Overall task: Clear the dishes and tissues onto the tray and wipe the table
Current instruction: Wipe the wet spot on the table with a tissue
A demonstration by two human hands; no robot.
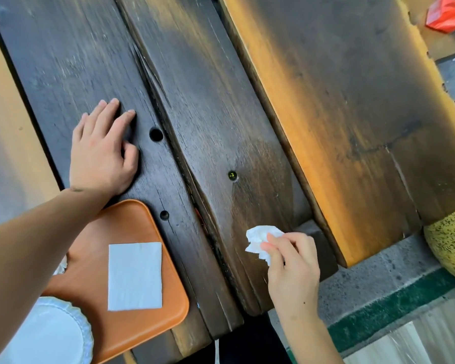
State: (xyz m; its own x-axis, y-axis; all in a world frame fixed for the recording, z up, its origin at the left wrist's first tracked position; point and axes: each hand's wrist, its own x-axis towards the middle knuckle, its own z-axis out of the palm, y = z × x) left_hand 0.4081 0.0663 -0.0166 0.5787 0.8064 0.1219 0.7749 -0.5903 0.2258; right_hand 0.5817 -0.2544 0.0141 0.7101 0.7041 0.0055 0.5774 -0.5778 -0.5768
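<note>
An orange tray (pixel 142 222) lies at the near left of the dark wooden table (pixel 221 101). On the tray rest a flat white tissue (pixel 135 276) and a white plate (pixel 50 334) with a scalloped rim. My left hand (pixel 102 151) lies flat on the table just beyond the tray, fingers spread, holding nothing. My right hand (pixel 292 269) is near the table's front edge, pinching a crumpled white tissue (pixel 260 239) against or just above the wood.
A lighter wooden bench (pixel 352 127) runs along the right of the table. A yellow speckled pot (pixel 452 243) stands at the right edge, a red object (pixel 447 14) at the top right. Small round holes (pixel 156 134) mark the planks.
</note>
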